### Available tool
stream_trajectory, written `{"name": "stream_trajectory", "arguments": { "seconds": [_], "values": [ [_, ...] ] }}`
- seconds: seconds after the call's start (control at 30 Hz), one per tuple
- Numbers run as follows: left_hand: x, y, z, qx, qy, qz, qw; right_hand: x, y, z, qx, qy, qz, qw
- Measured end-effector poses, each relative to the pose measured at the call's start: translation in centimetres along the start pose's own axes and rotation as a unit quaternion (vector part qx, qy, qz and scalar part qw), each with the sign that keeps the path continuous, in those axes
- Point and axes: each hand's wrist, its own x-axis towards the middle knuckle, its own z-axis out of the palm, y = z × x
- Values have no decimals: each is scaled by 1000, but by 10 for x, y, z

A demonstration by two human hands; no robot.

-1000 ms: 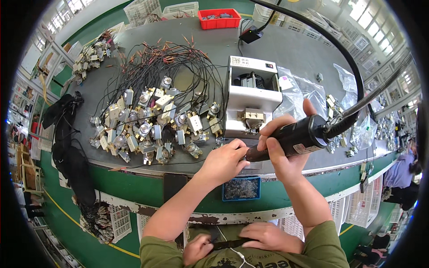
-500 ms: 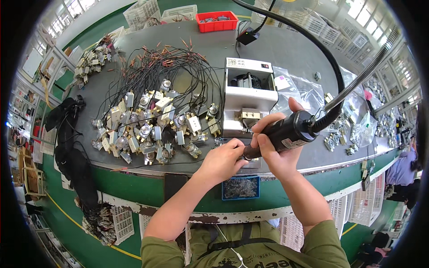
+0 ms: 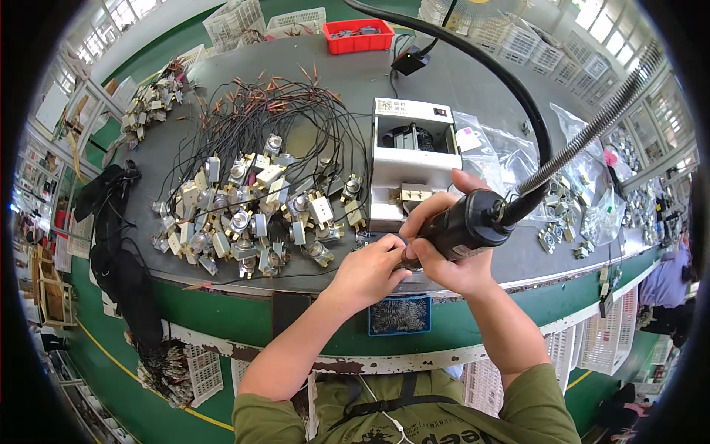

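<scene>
Fingers of the right hand (image 3: 460, 272) wrap a black power tool (image 3: 466, 223); the left hand (image 3: 368, 271) curls near its tip, hold hidden; blue tray (image 3: 400, 332) at six o'clock.

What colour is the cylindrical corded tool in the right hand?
The cylindrical tool is black, clearest in the head view.

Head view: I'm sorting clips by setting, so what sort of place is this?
Probably a factory assembly workshop: wired small parts lie heaped on the grey workbench, the right hand holds a corded black tool, and a blue tray holds small metal pieces.
</scene>
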Motion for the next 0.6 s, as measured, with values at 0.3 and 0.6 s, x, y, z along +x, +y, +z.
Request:
{"name": "stream_trajectory", "arguments": {
  "seconds": [0.3,0.6],
  "values": [
    [1,1,-2,-29,-17,-33,999,5,3,-4,21,-48,-18,998],
    [1,5,-6,-28,-54,-54,997,3,1,-6,13,-53,-26,998]
  ]
}}
